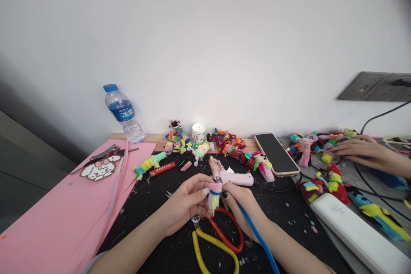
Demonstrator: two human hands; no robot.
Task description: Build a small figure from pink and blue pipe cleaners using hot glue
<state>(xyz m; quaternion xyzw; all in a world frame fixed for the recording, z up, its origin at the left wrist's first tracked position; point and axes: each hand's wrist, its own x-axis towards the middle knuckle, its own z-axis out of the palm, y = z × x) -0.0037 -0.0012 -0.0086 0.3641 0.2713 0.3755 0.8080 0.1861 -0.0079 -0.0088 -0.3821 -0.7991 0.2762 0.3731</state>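
My left hand [184, 203] grips a small bundle of pipe cleaners [214, 199], pink at the top with pale yellow and lilac strands below and a blue band around it. A long blue pipe cleaner [258, 237] runs from the bundle toward the lower right. My right hand [245, 207] pinches it close to the band, with the thumb's dark nail showing. Below the hands lie scissors [221, 246] with one red and one yellow handle, their blades partly hidden by my left hand. Just beyond the fingers rests a pale pink glue gun [236, 178].
Pink sheets [64, 205] cover the left side, and a water bottle [123, 113] leans against the wall. Several colourful pipe-cleaner figures [237, 152] line the back beside a phone [276, 154]. At right are a white power bank [356, 235], cables and another person's hand [369, 152].
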